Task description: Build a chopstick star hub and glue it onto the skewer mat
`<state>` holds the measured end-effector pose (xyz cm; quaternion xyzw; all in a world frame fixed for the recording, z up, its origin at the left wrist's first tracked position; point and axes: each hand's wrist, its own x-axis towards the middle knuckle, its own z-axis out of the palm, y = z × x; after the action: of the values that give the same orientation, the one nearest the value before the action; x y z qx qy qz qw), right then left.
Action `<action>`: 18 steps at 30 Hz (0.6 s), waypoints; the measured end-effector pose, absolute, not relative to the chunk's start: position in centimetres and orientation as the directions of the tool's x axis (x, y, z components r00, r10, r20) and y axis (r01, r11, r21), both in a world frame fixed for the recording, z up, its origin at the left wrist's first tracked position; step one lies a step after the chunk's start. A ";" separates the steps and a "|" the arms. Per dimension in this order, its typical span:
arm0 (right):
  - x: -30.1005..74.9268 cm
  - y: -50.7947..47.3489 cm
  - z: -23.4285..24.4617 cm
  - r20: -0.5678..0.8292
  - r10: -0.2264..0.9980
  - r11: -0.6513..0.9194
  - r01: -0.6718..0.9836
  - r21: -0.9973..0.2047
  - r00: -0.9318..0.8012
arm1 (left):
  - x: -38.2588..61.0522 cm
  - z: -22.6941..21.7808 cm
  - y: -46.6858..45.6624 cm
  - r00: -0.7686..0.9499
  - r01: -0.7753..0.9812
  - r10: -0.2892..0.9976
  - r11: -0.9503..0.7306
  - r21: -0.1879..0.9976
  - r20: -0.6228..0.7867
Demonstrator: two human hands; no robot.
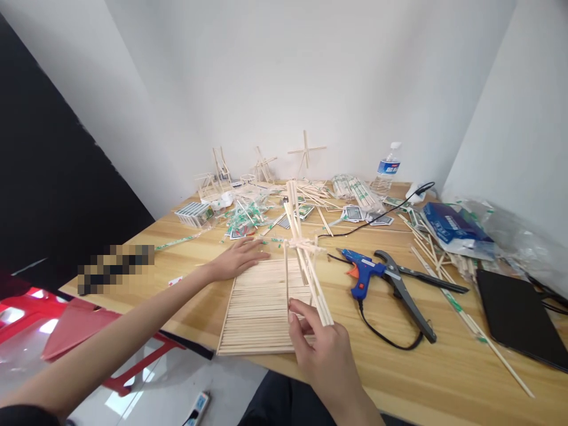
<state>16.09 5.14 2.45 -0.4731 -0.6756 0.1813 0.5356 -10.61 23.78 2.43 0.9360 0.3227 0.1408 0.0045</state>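
My left hand point(237, 259) lies flat, fingers stretched, at the far left corner of a panel of wooden sticks point(260, 307) laid side by side. My right hand point(326, 349) is closed, thumb and fingers pinching an upright leg of a wooden-stick frame point(323, 302). This frame has thin legs and crossed bundles of sticks at its top, and it stands over the panel's right part. From this angle I cannot tell whether its legs touch the panel. A blue glue gun point(366, 269) lies to the right of the frame.
A grey-black cutter point(406, 296) lies beside the glue gun, whose cord curls nearby. Further right are a black tablet-like slab point(521, 316) and a blue packet point(459, 228). Loose sticks, wrappers point(248, 218), small stick models point(306, 149) and a water bottle point(387, 168) stand at the back.
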 end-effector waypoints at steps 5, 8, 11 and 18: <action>17.1 4.0 2.2 0.510 0.860 0.454 0.413 -0.789 0.029 | -9.9 2.8 24.4 0.708 0.583 0.590 -0.799 0.148 0.388; 17.6 3.4 2.0 0.461 0.886 0.423 0.316 -0.849 0.053 | -9.3 3.4 23.0 0.626 0.613 0.609 -0.770 0.176 0.486; 17.9 3.0 1.9 0.392 0.911 0.365 0.193 -0.911 0.130 | -7.8 4.4 20.3 0.487 0.629 0.608 -0.742 0.231 0.627; 18.2 3.8 3.1 0.324 0.902 0.324 0.049 -0.945 0.285 | -1.6 8.6 15.2 0.221 0.379 0.601 -0.778 0.501 0.768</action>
<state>18.25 3.81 3.05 -0.4779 -0.4975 0.3315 0.6436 -1.64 15.20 8.59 0.7743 0.3165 0.5381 0.1033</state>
